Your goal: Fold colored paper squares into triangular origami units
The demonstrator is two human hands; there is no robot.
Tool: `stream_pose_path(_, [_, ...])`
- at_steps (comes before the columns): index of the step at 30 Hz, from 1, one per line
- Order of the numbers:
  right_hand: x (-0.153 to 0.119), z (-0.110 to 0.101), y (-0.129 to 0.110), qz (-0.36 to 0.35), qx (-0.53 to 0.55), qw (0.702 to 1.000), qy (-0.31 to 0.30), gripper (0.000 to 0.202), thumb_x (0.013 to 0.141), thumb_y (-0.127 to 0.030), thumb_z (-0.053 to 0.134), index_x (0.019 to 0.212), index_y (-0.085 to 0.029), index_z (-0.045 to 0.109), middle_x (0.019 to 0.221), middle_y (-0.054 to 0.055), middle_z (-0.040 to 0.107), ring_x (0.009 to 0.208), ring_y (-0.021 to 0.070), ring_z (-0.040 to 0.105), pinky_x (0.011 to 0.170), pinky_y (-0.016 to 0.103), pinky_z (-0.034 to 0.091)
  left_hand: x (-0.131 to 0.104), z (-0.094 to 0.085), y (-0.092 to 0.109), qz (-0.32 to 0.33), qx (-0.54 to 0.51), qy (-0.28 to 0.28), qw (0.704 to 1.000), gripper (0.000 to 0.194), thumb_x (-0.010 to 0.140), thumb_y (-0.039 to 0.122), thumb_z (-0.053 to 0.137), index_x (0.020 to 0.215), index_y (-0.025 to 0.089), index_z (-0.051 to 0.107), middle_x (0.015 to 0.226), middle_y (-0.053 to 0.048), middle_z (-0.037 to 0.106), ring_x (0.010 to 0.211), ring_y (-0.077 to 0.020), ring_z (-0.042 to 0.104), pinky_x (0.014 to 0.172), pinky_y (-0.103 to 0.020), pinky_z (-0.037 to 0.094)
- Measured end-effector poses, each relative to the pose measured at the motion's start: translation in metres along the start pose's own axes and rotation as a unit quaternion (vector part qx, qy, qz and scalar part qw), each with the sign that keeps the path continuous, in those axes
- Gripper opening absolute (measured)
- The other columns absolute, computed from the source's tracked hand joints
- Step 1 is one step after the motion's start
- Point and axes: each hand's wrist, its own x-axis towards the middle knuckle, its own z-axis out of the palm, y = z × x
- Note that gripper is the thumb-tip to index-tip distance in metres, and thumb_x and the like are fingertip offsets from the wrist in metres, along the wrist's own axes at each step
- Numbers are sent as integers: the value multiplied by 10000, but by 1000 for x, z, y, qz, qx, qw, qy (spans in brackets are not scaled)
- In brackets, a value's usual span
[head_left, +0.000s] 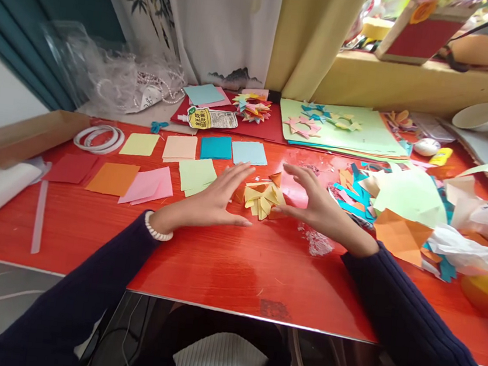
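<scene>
Both my hands hover on either side of a small pile of folded yellow paper pieces (263, 200) on the red table (217, 262). My left hand (213, 200) has its fingers stretched and thumb apart, with nothing in it. Opposite it, my right hand (318, 209) is spread the same way, its thumb close to the pile's right edge; I cannot tell whether it touches. A small orange folded piece (275, 178) lies just behind the pile. Light green paper squares (196, 174) rest to the left of my left hand.
Stacks of blue (216, 147), pink (149, 187), orange (113, 178) and red (72, 168) paper lie left. Paper rings (303, 126) sit on green sheets (363, 139) at the back. Paper scraps (412, 196) heap up at right. A pouch (211, 119) lies behind; white coils (99, 139) lie far left.
</scene>
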Motion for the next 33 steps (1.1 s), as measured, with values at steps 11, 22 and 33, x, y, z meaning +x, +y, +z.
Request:
stream_pose_path(11, [1, 24, 8, -28, -49, 995, -84, 1005, 732, -613, 568, 1459, -130, 72, 1470, 202, 254, 1365, 294, 239, 1084, 454, 291, 2, 30, -2, -17, 81, -6, 997, 969, 774, 719, 386, 1451, 156, -18, 1525, -131, 25, 1409, -268, -12, 1154, -419, 63])
stream_pose_path(22, [7, 31, 21, -86, -38, 993, -76, 616, 850, -499, 472, 1336, -134, 372, 1369, 189, 407, 1307, 300, 336, 1078, 488, 281, 30, 30, 2, 64, 93, -8, 994, 783, 859, 569, 397, 1431, 101, 138, 1505, -141, 170, 1398, -229, 152, 1154, -370, 147])
stream_pose_path(33, [6, 48, 0, -37, 80, 995, -35, 270, 908, -237, 354, 1157, -169, 436, 1207, 168, 459, 1185, 274, 431, 989, 494, 376, 34, 40, 3, 82, 95, 24, 992, 628, 906, 381, 415, 1398, 127, 119, 1497, -188, 144, 1405, -262, 106, 1135, -436, 230])
